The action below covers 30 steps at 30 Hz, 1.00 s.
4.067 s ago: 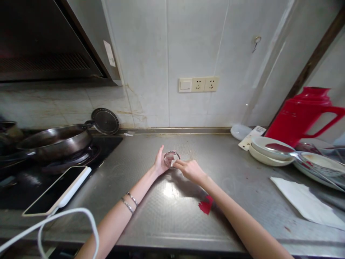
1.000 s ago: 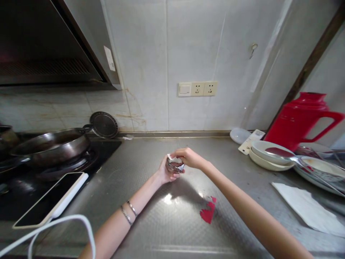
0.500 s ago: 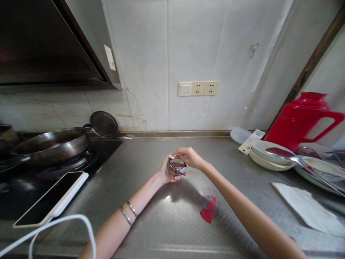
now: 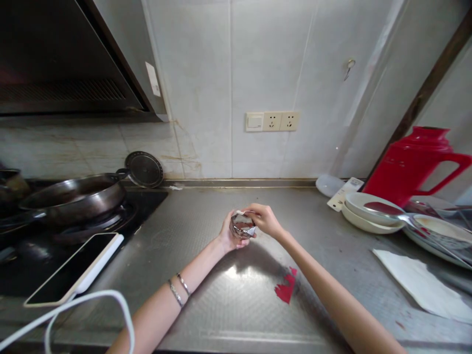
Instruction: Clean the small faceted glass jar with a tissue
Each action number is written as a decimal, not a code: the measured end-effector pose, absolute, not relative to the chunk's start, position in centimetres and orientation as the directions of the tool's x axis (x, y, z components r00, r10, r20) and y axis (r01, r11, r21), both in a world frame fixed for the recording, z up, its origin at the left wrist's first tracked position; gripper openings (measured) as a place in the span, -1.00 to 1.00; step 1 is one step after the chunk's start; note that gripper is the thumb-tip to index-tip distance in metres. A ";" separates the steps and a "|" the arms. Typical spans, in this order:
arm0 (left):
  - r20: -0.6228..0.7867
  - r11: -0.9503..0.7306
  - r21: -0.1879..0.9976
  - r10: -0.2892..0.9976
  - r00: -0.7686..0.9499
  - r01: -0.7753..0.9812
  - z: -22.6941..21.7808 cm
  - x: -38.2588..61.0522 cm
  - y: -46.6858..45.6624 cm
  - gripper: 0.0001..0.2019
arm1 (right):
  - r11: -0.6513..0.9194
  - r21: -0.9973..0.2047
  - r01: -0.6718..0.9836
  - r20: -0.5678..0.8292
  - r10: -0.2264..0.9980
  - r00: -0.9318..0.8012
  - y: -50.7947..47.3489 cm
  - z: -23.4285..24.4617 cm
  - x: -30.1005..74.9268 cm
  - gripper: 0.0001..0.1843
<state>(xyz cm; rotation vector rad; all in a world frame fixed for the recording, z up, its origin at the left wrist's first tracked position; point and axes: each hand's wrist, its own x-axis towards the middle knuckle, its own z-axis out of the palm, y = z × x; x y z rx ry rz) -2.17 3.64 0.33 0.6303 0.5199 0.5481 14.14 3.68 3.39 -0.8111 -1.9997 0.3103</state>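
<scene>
My left hand (image 4: 227, 233) cups a small clear glass cup (image 4: 242, 228) just above the steel counter (image 4: 206, 295), its mouth tipped towards me. My right hand (image 4: 266, 219) pinches a small white paper wad (image 4: 244, 214) against the cup's rim, fingers curled. Two bracelets (image 4: 179, 288) ring my left wrist. A red spill (image 4: 286, 290) lies on the counter below my right forearm.
A dark wok (image 4: 73, 196) sits on the stove at left, a phone (image 4: 73, 268) with a white cable (image 4: 88, 307) in front of it. Right: stacked plates (image 4: 368, 212), a spoon, a red thermos jug (image 4: 413, 162), a white paper sheet (image 4: 420, 285). Wall sockets (image 4: 273, 121) behind.
Four seconds ago the cup rested on the counter while I wiped inside; now it is lifted and tilted. Over the last second my right hand shifted slightly along the rim.
</scene>
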 end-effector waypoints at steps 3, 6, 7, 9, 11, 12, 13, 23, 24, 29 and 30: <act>-0.257 0.654 0.668 0.650 0.715 -0.354 0.5 -2.3 3.4 -0.23 | 0.756 -0.495 0.428 0.692 0.641 -0.331 3.4 3.0 14.5 -0.79; -0.266 0.653 0.660 0.666 0.697 -0.372 0.5 -2.4 3.3 -0.23 | 0.794 -0.433 0.427 0.733 0.585 -0.347 3.2 2.5 14.8 -0.78; -0.272 0.653 0.654 0.674 0.687 -0.382 0.4 -2.3 3.3 -0.24 | 0.806 -0.400 0.435 0.746 0.563 -0.357 3.1 2.3 14.9 -0.78; -0.270 0.639 0.648 0.701 0.661 -0.414 0.2 -2.3 3.3 -0.26 | 0.816 -0.345 0.464 0.755 0.535 -0.379 2.8 1.9 14.9 -0.75; -0.254 0.606 0.653 0.740 0.623 -0.453 0.1 -2.2 3.3 -0.29 | 0.810 -0.306 0.500 0.749 0.529 -0.399 2.4 1.7 14.9 -0.72; -0.244 0.584 0.659 0.761 0.601 -0.473 0.0 -2.3 3.3 -0.31 | 0.806 -0.293 0.514 0.745 0.529 -0.406 2.3 1.6 14.8 -0.71; -0.239 0.564 0.666 0.781 0.577 -0.488 0.0 -2.3 3.4 -0.32 | 0.801 -0.285 0.526 0.741 0.532 -0.409 2.1 1.5 14.8 -0.70; -0.240 0.491 0.686 0.849 0.470 -0.536 0.6 -1.9 3.1 -0.38 | 0.781 -0.201 0.592 0.768 0.500 -0.399 1.6 1.2 14.5 -0.71; -0.250 0.490 0.685 0.854 0.457 -0.540 0.7 -1.8 3.0 -0.38 | 0.778 -0.185 0.601 0.774 0.492 -0.398 1.5 1.2 14.5 -0.71; -0.258 0.487 0.662 0.861 0.438 -0.569 1.0 -1.6 2.6 -0.41 | 0.745 -0.075 0.663 0.802 0.441 -0.404 1.0 1.3 14.3 -0.71; -0.264 0.488 0.645 0.865 0.427 -0.589 1.0 -1.5 2.5 -0.42 | 0.736 -0.053 0.675 0.800 0.436 -0.413 1.0 1.4 14.3 -0.72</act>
